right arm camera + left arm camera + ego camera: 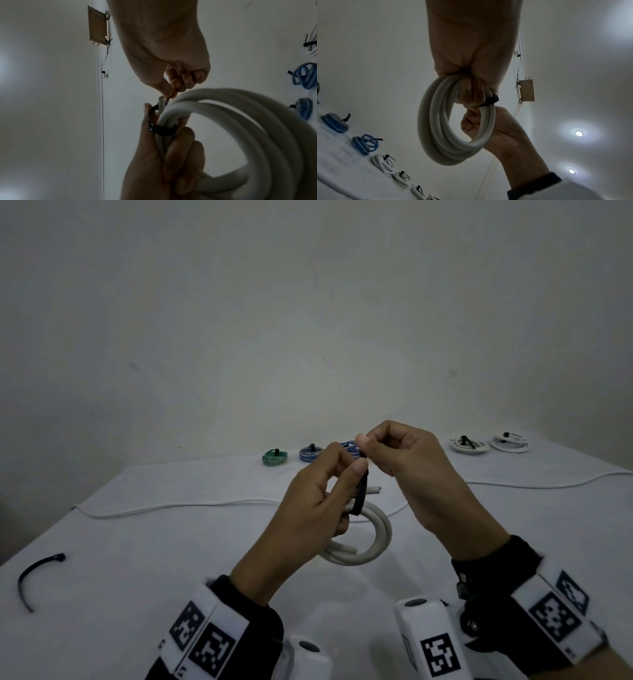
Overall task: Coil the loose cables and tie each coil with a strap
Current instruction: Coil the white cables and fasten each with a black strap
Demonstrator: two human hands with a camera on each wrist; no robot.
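— Where's the cable now?

— The white coil (359, 537) hangs above the table (137, 542), gripped by the left hand (308, 508). A black strap (362, 489) loops round it; the right hand (407, 467) pinches the strap's upper end.

— What's around?

— A loose white cable (178, 506) snakes across the table behind the hands. A spare strap (36, 577) lies near left. Tied coils line the far edge: green (274, 457), blue (310, 454), two white (468, 445). The hands partly hide another blue one.

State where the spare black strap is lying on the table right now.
In the head view, the spare black strap lies curved near the table's left edge, well left of the left hand and apart from the coil.
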